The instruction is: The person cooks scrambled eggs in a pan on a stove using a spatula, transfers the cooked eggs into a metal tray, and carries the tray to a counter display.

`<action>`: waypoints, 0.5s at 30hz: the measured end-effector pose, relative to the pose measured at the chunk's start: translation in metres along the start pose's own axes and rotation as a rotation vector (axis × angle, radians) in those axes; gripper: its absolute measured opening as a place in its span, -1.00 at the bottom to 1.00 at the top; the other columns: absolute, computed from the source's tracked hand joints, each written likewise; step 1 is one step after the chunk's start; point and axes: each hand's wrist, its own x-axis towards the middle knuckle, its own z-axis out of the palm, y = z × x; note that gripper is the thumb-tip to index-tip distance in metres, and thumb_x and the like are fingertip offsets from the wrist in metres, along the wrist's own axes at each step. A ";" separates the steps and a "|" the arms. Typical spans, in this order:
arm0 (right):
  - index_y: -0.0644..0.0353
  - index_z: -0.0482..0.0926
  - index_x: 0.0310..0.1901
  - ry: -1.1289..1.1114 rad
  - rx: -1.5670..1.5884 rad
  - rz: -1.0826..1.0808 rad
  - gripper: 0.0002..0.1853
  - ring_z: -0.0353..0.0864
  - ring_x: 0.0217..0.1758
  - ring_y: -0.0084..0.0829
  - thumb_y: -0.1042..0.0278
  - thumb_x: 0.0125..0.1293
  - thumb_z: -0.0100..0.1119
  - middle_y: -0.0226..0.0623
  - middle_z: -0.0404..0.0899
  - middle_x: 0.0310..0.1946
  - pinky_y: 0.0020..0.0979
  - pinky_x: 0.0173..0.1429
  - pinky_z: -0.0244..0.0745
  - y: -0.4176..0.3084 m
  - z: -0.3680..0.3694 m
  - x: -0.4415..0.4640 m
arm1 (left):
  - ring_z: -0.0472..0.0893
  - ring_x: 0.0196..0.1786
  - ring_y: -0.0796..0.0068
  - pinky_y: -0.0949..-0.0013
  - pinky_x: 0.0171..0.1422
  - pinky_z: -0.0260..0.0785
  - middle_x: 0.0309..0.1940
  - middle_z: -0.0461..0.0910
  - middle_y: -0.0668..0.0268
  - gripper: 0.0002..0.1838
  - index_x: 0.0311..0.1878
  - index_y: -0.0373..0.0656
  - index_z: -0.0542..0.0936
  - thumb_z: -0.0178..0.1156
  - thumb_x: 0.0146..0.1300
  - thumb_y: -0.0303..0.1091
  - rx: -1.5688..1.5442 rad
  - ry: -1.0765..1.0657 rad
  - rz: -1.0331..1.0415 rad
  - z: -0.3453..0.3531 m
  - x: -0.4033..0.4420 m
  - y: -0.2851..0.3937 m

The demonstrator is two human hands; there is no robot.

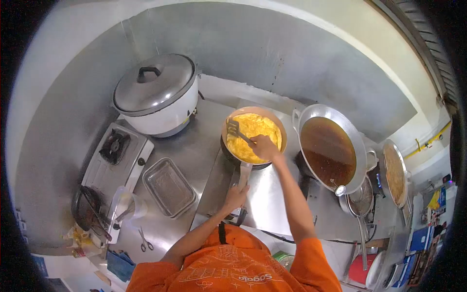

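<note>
I see the left hand [236, 197] with its fingers wrapped around the handle [245, 174] of the frying pan [283, 138], which stands toward the back edge of the steel worktop [272, 207], handle toward the front edge. I have the right hand [264, 148] with its fingers clamped on a dark spatula [233, 128], its head over the left side of the yellow food [255, 125] in the pan. A lidded cooker [158, 104] stands by the worktop's back left corner, a metal tray [169, 187] lies nearer the front edge, and a wok [361, 146] of brown liquid [328, 151] stands right of the pan.
</note>
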 end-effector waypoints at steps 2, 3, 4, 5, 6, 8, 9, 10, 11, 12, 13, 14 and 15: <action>0.33 0.67 -0.09 0.088 -0.010 0.059 -0.68 0.61 -0.06 0.26 0.24 0.31 0.12 0.28 0.63 -0.20 0.04 0.09 0.52 -0.008 0.019 0.010 | 0.53 -0.74 0.30 0.21 -0.57 0.39 -0.77 0.47 0.21 -0.52 -0.41 -0.32 0.50 0.09 0.42 -0.03 0.006 0.011 0.019 0.002 0.004 -0.007; 0.36 0.66 -0.18 0.102 -0.048 0.117 -0.72 0.64 -0.08 0.24 0.31 0.28 0.10 0.29 0.63 -0.22 0.06 0.06 0.54 -0.010 0.029 0.016 | 0.52 -0.75 0.30 0.21 -0.57 0.38 -0.79 0.46 0.21 -0.51 -0.43 -0.32 0.50 0.08 0.43 -0.02 0.009 0.017 0.028 0.002 0.007 -0.008; 0.36 0.66 -0.18 0.137 -0.049 0.183 -0.73 0.65 -0.07 0.22 0.32 0.27 0.11 0.25 0.64 -0.21 0.04 0.06 0.56 -0.006 0.034 0.019 | 0.52 -0.75 0.29 0.21 -0.57 0.38 -0.80 0.45 0.21 -0.51 -0.45 -0.31 0.50 0.08 0.43 -0.02 0.044 0.009 0.047 0.001 0.008 -0.007; 0.36 0.66 -0.18 0.171 -0.049 0.249 -0.73 0.66 -0.06 0.20 0.33 0.25 0.12 0.21 0.66 -0.20 0.02 0.06 0.58 -0.001 0.039 0.022 | 0.52 -0.75 0.29 0.20 -0.56 0.38 -0.80 0.45 0.21 -0.50 -0.46 -0.30 0.50 0.08 0.43 -0.02 0.080 0.002 0.064 0.000 0.009 -0.007; 0.36 0.66 -0.18 0.202 -0.049 0.315 -0.74 0.67 -0.05 0.18 0.34 0.23 0.14 0.17 0.67 -0.18 0.00 0.05 0.60 0.006 0.047 0.027 | 0.52 -0.75 0.29 0.20 -0.55 0.39 -0.81 0.45 0.21 -0.50 -0.47 -0.29 0.50 0.08 0.43 -0.01 0.114 -0.006 0.077 -0.001 0.008 -0.008; 0.34 0.67 -0.18 0.193 -0.218 0.221 -0.75 0.69 -0.06 0.10 0.36 0.23 0.13 0.15 0.68 -0.19 -0.05 0.04 0.62 0.044 0.045 0.033 | 0.52 -0.75 0.28 0.18 -0.54 0.39 -0.82 0.44 0.22 -0.49 -0.48 -0.29 0.50 0.07 0.43 -0.01 0.034 0.044 0.016 0.003 0.006 -0.011; 0.32 0.67 -0.18 0.195 -0.261 0.183 -0.76 0.70 -0.06 0.07 0.36 0.23 0.13 0.15 0.68 -0.20 -0.05 0.03 0.62 0.055 0.030 0.027 | 0.53 -0.74 0.28 0.17 -0.53 0.39 -0.83 0.43 0.22 -0.48 -0.49 -0.29 0.50 0.07 0.43 -0.01 -0.012 0.071 -0.013 0.005 0.006 -0.011; 0.30 0.68 -0.17 0.118 -0.409 0.127 -0.75 0.70 -0.05 0.05 0.34 0.24 0.12 0.13 0.69 -0.21 -0.06 0.02 0.62 0.069 0.011 0.020 | 0.53 -0.73 0.26 0.16 -0.51 0.41 -0.82 0.44 0.21 -0.48 -0.47 -0.30 0.51 0.06 0.43 0.01 0.008 0.050 -0.013 0.003 0.004 -0.007; 0.28 0.69 -0.17 0.037 -0.561 0.064 -0.75 0.71 -0.05 0.04 0.33 0.26 0.11 0.12 0.69 -0.22 -0.07 0.01 0.62 0.075 -0.008 0.013 | 0.54 -0.72 0.25 0.14 -0.49 0.42 -0.82 0.44 0.20 -0.47 -0.46 -0.32 0.51 0.06 0.43 0.02 0.020 0.033 -0.016 0.000 0.001 -0.001; 0.13 0.72 -0.13 0.055 -0.492 0.209 -0.74 0.70 -0.04 -0.02 0.26 0.28 0.10 0.06 0.70 -0.20 -0.07 0.02 0.61 0.053 -0.039 -0.005 | 0.55 -0.71 0.23 0.13 -0.46 0.43 -0.81 0.45 0.19 -0.46 -0.44 -0.33 0.52 0.06 0.43 0.03 0.027 0.016 -0.021 -0.002 -0.001 0.003; -0.03 0.76 -0.10 0.070 -0.425 0.353 -0.73 0.70 -0.03 -0.08 0.19 0.30 0.10 -0.01 0.71 -0.18 -0.08 0.03 0.59 0.016 -0.079 -0.031 | 0.55 -0.70 0.21 0.12 -0.45 0.44 -0.79 0.47 0.17 -0.45 -0.42 -0.35 0.52 0.06 0.43 0.03 0.083 0.046 0.018 -0.001 0.002 -0.001; -0.15 0.75 -0.04 -0.005 -0.454 0.351 -0.73 0.72 -0.05 -0.15 0.13 0.30 0.15 -0.09 0.72 -0.15 -0.09 0.04 0.59 -0.016 -0.111 -0.050 | 0.55 -0.69 0.19 0.11 -0.44 0.44 -0.76 0.48 0.14 -0.44 -0.40 -0.37 0.53 0.06 0.43 0.04 0.140 0.074 0.052 0.000 0.004 -0.007; -0.20 0.74 -0.01 -0.061 -0.407 0.370 -0.72 0.72 -0.07 -0.15 0.08 0.29 0.21 -0.16 0.73 -0.17 -0.12 0.04 0.60 -0.047 -0.137 -0.067 | 0.55 -0.69 0.17 0.10 -0.42 0.45 -0.74 0.50 0.11 -0.43 -0.38 -0.39 0.53 0.06 0.43 0.05 0.200 0.099 0.084 0.002 0.006 -0.011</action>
